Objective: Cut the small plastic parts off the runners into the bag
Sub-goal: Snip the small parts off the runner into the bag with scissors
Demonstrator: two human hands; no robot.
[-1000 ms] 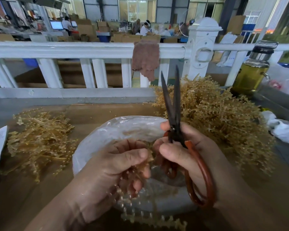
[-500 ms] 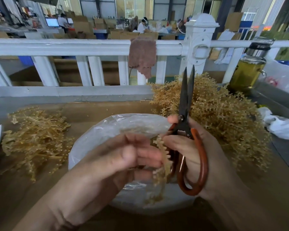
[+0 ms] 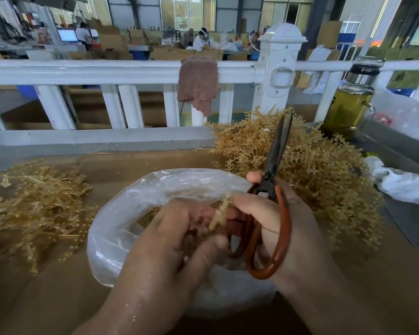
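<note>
Head view: pinched a runner (image 3: 219, 211) between the thumb and curled fingertips of the left hand (image 3: 169, 240), back of the hand toward the camera, just above the open mouth of the bag (image 3: 140, 204) by the front edge of the bench (image 3: 46, 298), probably to drop cut parts straight in. Gripped the scissors (image 3: 273, 165) in the right hand (image 3: 271, 221), fingers curled through the red loops, forefinger touching the runner, blades closed and aimed up and away, seemingly parked during repositioning. Flanked by a big heap (image 3: 312, 170) toward the far right corner, near the scissor hand, and a looser pile (image 3: 34, 209) at the left edge, well apart from the bag; stripped or not, impossible to tell.
</note>
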